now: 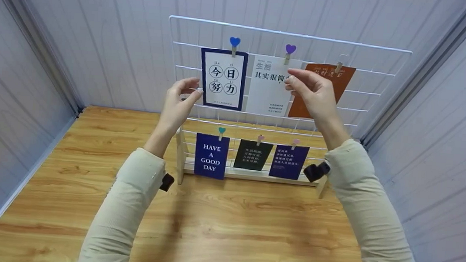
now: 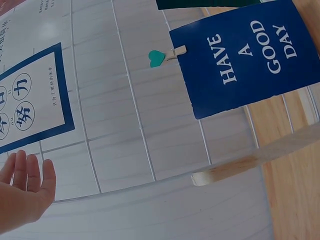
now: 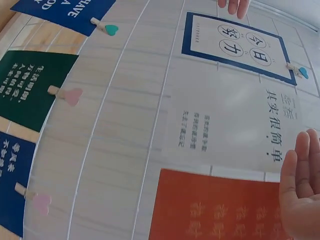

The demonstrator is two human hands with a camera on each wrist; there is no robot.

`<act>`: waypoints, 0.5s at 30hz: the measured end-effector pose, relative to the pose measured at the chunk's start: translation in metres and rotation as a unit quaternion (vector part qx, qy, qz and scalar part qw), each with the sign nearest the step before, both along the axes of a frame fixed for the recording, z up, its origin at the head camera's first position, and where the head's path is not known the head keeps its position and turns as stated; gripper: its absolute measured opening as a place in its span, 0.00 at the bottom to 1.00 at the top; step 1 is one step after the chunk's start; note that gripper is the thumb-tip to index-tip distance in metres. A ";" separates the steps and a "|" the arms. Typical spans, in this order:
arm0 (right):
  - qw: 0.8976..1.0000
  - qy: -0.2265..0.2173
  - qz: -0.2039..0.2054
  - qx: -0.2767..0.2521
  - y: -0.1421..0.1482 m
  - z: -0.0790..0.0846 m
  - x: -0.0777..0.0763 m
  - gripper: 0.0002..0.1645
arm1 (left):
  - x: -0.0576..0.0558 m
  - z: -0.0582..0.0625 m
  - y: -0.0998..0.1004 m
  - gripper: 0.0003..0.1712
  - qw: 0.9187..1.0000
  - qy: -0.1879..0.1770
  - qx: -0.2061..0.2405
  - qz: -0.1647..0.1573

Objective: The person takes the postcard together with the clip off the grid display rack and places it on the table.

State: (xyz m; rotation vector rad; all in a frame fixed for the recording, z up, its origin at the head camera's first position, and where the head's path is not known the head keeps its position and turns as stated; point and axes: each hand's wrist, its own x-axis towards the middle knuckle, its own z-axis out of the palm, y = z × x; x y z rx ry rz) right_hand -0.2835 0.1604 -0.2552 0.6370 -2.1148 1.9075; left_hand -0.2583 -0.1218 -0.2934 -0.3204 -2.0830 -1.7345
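A white wire grid carries two rows of cards hung by small heart clothespins. My left hand is at the left edge of the blue-bordered white card, fingers loosely bent and holding nothing; whether they touch the card is unclear. In front of the plain white card is my right hand, its fingers fairly straight in the right wrist view and nothing held. It partly covers that card and the orange card. Above the cards sit a blue-heart clothespin, a purple-heart clothespin and a clear-topped clothespin.
The lower row has a blue "HAVE A GOOD DAY" card, a dark green card and a dark blue card. A wooden base supports the grid on a wood-grain floor. Pale panelled walls enclose three sides.
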 end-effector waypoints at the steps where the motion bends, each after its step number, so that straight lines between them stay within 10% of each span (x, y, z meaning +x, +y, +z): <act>1: 1.000 -0.002 0.000 0.001 -0.003 0.000 -0.001 0.19 | 0.003 0.003 0.002 0.19 1.000 -0.002 -0.003 0.003; 9: 1.000 0.004 -0.003 0.020 -0.028 0.005 -0.009 0.18 | 0.002 0.004 0.005 0.18 1.000 -0.008 -0.011 0.011; 15: 0.999 0.016 -0.006 0.028 -0.047 0.010 -0.016 0.17 | -0.020 -0.013 0.001 0.19 1.000 -0.004 -0.007 0.017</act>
